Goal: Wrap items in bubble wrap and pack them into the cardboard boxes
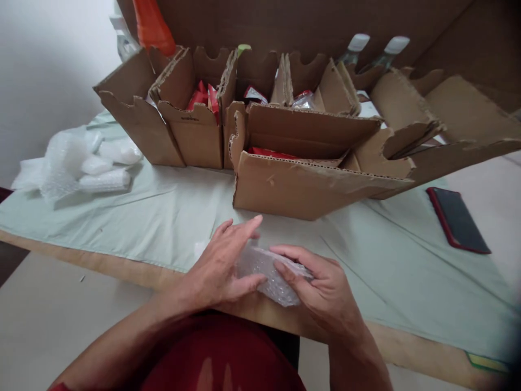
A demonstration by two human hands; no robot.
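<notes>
A bubble wrap bundle (271, 271) is in front of my body at the table's front edge; what is inside it, if anything, is hidden. My right hand (321, 282) grips its right end, with the thumb on top and the index finger along the far side. At its left end is my left hand (228, 258), fingers stretched out and thumb apart. That thumb lies against the wrap, and the hand is not closed round it. Just beyond both hands stands a cardboard bin (293, 187) with a red packet (271, 153) inside.
Several cardboard bins (201, 138) line the back, some holding red packets. Clear bottles with white caps (396, 45) and an orange bottle (152, 27) rise behind them. Bubble-wrapped bundles (77, 163) lie left on the pale green cloth (171, 217). At right is a phone (458, 220).
</notes>
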